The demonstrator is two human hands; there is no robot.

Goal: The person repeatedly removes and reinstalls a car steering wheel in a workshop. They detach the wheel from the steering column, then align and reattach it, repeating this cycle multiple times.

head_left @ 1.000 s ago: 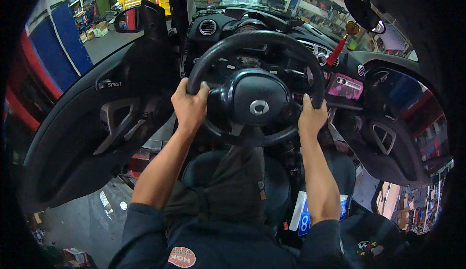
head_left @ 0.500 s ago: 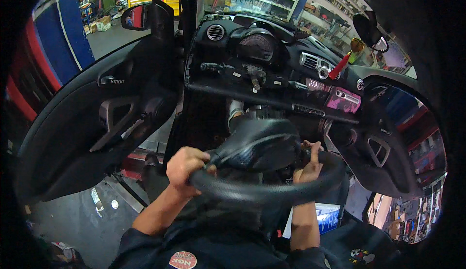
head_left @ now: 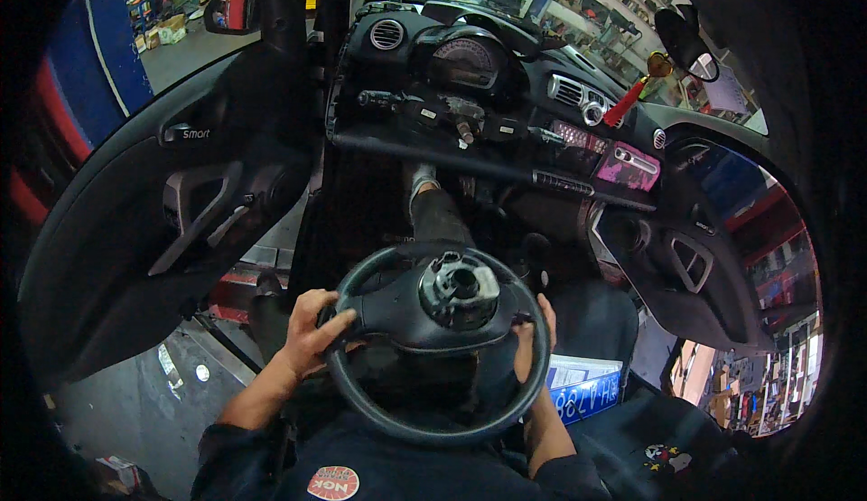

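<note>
My left hand (head_left: 312, 329) grips the left side of a black steering wheel (head_left: 438, 433), which is off the dashboard and lying over my lap. My right hand (head_left: 526, 347) holds its right side, partly hidden behind the rim. The wheel's hub faces up, showing a dark and silver fitting (head_left: 456, 289) with a round opening. Beyond it, the bare steering column end (head_left: 465, 131) sticks out under the instrument cluster (head_left: 461, 63).
Both car doors (head_left: 113, 275) stand open beside me. My leg and shoe (head_left: 424, 180) reach into the footwell. A blue plate and papers (head_left: 582, 397) lie on the right seat. A red tassel (head_left: 623, 103) hangs near the windscreen. Shelves and yellow tool cabinets stand outside.
The steering wheel has come off the column and moved back toward my body, tipping over so its hub fitting shows. Both hands moved back with it, and the dashboard behind is uncovered.
</note>
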